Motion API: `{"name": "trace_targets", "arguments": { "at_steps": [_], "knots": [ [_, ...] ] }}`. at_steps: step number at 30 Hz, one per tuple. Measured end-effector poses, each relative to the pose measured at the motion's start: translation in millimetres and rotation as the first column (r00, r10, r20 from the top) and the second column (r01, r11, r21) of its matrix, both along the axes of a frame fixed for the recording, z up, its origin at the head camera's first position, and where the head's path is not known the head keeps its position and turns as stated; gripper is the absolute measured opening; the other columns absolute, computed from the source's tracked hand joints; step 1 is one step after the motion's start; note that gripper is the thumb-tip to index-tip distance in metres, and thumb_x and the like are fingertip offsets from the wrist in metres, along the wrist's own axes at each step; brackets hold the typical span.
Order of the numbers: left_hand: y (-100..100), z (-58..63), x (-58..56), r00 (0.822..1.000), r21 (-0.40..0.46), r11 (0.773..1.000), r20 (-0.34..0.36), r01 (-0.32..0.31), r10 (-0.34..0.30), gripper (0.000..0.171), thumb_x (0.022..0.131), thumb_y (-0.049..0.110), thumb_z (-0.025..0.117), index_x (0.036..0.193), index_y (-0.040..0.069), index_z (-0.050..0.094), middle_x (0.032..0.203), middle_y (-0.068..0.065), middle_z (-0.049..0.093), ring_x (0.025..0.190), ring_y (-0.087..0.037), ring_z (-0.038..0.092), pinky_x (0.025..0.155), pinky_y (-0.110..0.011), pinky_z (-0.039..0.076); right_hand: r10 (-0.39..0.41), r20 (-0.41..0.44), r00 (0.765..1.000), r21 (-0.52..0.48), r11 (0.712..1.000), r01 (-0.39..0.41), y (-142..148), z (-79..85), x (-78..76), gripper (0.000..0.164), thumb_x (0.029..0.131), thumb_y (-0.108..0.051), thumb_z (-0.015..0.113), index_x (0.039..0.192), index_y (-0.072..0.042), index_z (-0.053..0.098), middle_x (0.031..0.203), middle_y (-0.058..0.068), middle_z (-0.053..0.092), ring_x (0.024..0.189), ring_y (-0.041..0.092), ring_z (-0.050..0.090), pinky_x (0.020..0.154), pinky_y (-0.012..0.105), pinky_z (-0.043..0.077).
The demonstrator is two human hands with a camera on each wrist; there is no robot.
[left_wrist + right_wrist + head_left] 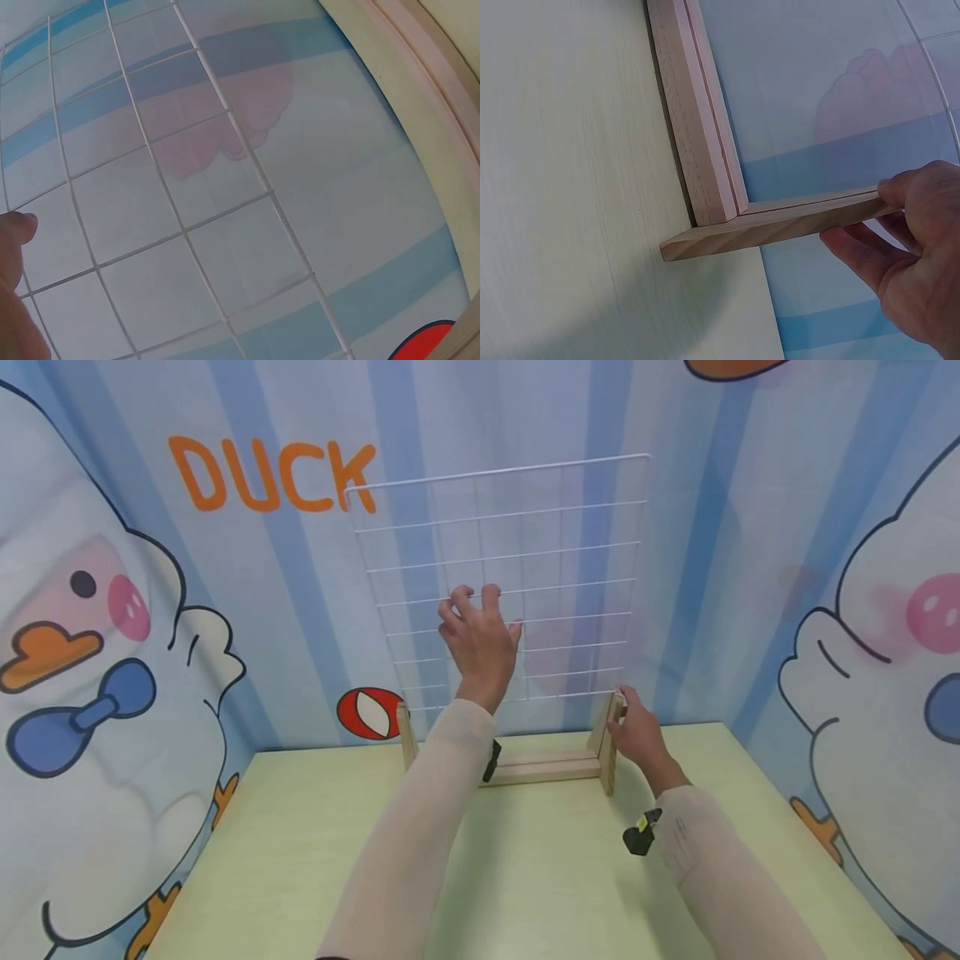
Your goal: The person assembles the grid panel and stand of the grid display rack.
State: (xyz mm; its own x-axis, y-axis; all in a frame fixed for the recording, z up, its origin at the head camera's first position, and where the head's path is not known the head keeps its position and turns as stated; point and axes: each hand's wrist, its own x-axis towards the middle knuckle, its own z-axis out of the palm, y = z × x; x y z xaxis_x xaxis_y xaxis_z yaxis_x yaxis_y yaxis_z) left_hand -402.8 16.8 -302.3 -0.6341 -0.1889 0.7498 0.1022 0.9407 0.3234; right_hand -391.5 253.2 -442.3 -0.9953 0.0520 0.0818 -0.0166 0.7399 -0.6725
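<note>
A white wire grid panel [498, 472] stands upright, its lower edge between the two side pieces of a wooden stand [551, 769]. My left hand [482, 647] grips the middle of the panel, its fingers curled at the wires. In the left wrist view, only the thumb side of that hand shows beside the grid wires [184, 231]. With thumb and fingers, my right hand [639, 731] pinches the top of the stand's right side piece [780, 227], near the panel's lower right corner. My left arm hides part of the stand.
The stand rests on a pale yellow table [555, 877] near its back edge. Behind it hangs a blue striped cloth backdrop [300, 610] with cartoon ducks and a red ball print [356, 714]. Printed cloth also stands along both sides.
</note>
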Motion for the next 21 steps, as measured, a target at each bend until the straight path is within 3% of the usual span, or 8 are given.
{"name": "trace_targets", "arguments": {
  "at_steps": [21],
  "knots": [
    [2.3,-3.2,-5.7,0.999,-0.073,0.997,0.038,-0.012,0.015,0.052,0.089,0.047,0.076,0.133,0.026,0.057,0.135,-0.010,0.048,0.123,-0.033,0.045,0.090,-0.042,0.051,-0.002,-0.007,1.000,0.001,1.000,0.002,1.6,-3.6,-3.4,0.068,0.104,-0.012,0.050,0.161,-0.011,0.014,0.149,0.032,0.047,0.133,0.050,0.052,0.104,0.060,0.049]
  ]
}}
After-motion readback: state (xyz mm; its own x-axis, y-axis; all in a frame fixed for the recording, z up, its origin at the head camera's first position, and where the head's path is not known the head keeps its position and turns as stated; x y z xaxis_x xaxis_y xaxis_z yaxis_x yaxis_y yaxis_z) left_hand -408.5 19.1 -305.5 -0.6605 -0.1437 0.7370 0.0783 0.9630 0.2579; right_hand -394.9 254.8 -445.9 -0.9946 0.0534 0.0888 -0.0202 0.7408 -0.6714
